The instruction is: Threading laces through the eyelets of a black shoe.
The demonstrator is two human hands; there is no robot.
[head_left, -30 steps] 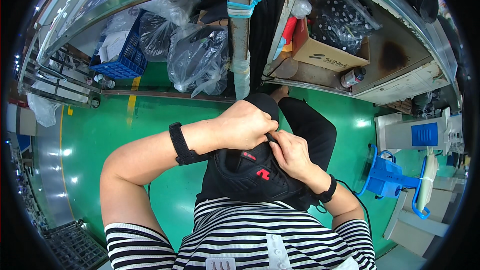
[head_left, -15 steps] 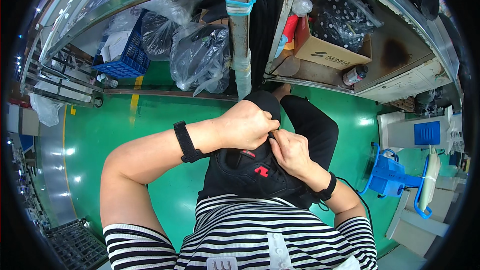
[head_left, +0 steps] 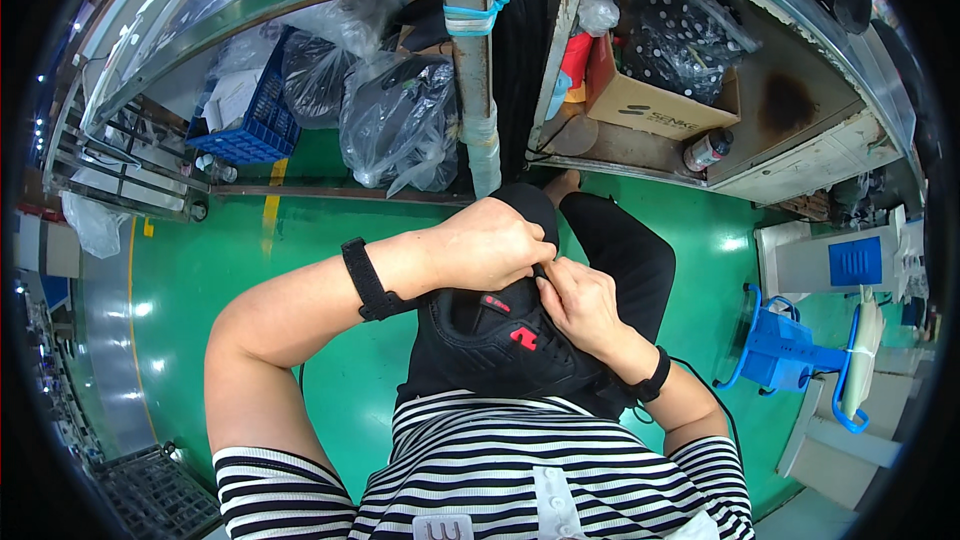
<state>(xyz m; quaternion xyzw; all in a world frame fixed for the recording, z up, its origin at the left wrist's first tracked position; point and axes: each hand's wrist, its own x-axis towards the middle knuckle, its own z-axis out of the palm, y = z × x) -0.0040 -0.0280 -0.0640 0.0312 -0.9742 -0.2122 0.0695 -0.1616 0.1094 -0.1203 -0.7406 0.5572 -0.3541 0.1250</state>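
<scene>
A black shoe (head_left: 480, 345) with small red marks lies across my lap, on the black trousers. My left hand (head_left: 490, 245) reaches over its far side, fingers curled and pinching close to the shoe's edge. Right beside it, my right hand (head_left: 583, 307) is closed too, thumb and forefinger pressed together on a dark edge of the shoe. The fingertips of both hands nearly meet there. They cover the exact part being pinched. Each wrist wears a black band.
Ahead stands a metal bench with a blue crate (head_left: 245, 120) and clear plastic bags (head_left: 400, 125) beneath. Right of it, a cabinet shelf holds a cardboard box (head_left: 655, 110) and a small dark bottle (head_left: 708, 150). A blue-framed stool (head_left: 785, 350) stands at the right on the green floor.
My left hand has shifted slightly, showing a little more of the shoe's red label. Both hands keep their pinch at about the same spot.
</scene>
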